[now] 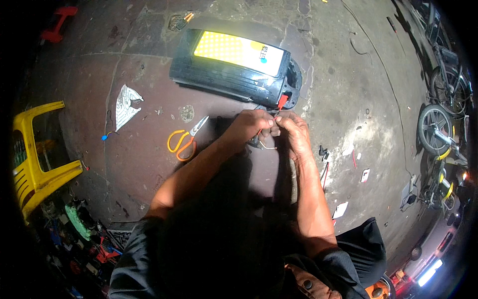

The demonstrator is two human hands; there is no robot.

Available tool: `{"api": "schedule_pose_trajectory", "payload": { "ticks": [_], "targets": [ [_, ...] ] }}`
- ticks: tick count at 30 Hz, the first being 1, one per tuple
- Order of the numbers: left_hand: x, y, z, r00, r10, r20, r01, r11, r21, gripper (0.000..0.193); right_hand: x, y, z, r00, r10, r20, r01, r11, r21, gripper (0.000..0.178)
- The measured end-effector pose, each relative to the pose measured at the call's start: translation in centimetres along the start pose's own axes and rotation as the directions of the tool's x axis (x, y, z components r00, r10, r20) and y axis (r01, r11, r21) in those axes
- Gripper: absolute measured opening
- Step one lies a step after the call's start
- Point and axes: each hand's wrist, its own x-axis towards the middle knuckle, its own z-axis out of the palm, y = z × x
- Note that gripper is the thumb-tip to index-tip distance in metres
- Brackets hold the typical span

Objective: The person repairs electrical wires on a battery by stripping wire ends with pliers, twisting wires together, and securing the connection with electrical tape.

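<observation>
A black battery case (219, 79) with a yellow and white label lies on the floor ahead of me. From its right end a red connector (283, 101) hangs on thin wires. Just below it, my left hand (253, 123) and my right hand (296, 132) meet, fingertips pinched close together on a thin red wire (260, 132). The fingers partly hide the wire and where it joins. A pale wire end (269, 147) sticks out under my hands. Left of my left forearm lie scissors (187, 140) with yellow-orange handles, blades parted.
Farther left are a crumpled white sheet (126, 107), a blue connector (104, 137) and a yellow plastic chair (47, 184). Small black parts (323, 152) and scraps lie right of my right forearm. A long cable (381, 60) crosses the floor toward a wheel (433, 129) at right.
</observation>
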Motion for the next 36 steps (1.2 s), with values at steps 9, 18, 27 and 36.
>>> {"api": "schedule_pose_trajectory", "payload": {
  "ticks": [9, 18, 27, 36],
  "targets": [
    [0.8, -1.2, 0.1, 0.989, 0.142, -0.035, -0.135, 0.978, 0.156, 0.022, 0.1, 0.0, 0.2, 0.799, -0.594, 0.096, 0.424, 0.444, -0.790, 0.014],
    [0.5, -0.6, 0.2, 0.986, 0.156, -0.061, -0.151, 0.985, 0.081, 0.017, 0.2, 0.1, 1.4, 0.718, -0.683, 0.137, 0.360, 0.196, -0.912, 0.018],
    [0.8, -1.0, -0.5, 0.978, 0.210, -0.011, -0.209, 0.978, 0.022, 0.018, 0.5, -0.4, 1.7, 0.689, -0.717, 0.106, 0.370, 0.223, -0.902, 0.010],
    [0.6, -0.3, -0.2, 0.893, 0.449, 0.010, -0.449, 0.893, -0.003, 0.024, 1.0, 0.0, 1.4, 0.749, -0.662, 0.034, 0.353, 0.355, -0.865, 0.013]
  ]
}}
